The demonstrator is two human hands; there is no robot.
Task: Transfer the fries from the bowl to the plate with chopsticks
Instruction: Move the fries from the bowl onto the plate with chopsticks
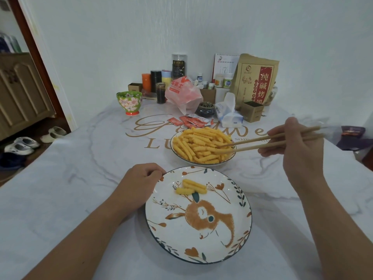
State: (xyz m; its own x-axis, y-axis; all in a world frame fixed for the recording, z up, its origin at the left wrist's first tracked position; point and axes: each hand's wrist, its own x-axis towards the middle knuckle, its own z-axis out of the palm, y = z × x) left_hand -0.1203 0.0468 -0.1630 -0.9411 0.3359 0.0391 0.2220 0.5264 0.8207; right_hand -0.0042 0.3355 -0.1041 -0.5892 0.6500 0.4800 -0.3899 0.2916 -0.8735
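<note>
The chopsticks point(270, 141) are held in the right hand point(298, 146), fingers curled round the upper ends, with the tips lowered into the pile of fries point(199, 145) at the right side of the bowl point(201, 163). The two tips are seen close together among the fries; whether a fry is actually pinched between them cannot be told, since the tips blend into the heap. The left hand point(141, 180) is placed at the far-left rim of the plate point(232, 245), fingers curled at the rim and apparently steadying it; whether the rim is pinched cannot be told. A few fries, three or so, are noted already lying on the plate point(191, 186), near its far side, above the painted animal. The bowl is set just beyond the plate, the two rims near each other but not seen to touch. The bowl is nearly full, so the task is judged to be at an early stage, with the pick-up step in hand. The next move is judged to call for the tips to be closed firmly on one fry, lifted clear of the heap, and carried the short way toward the plate without pressure being lost. A slip is considered possible, as the fries are ridged and loosely stacked. Sauce packets point(191, 121), a tissue pack point(229, 114) and a flowered cup point(129, 103) are recorded further back on the table point(70, 188).
</note>
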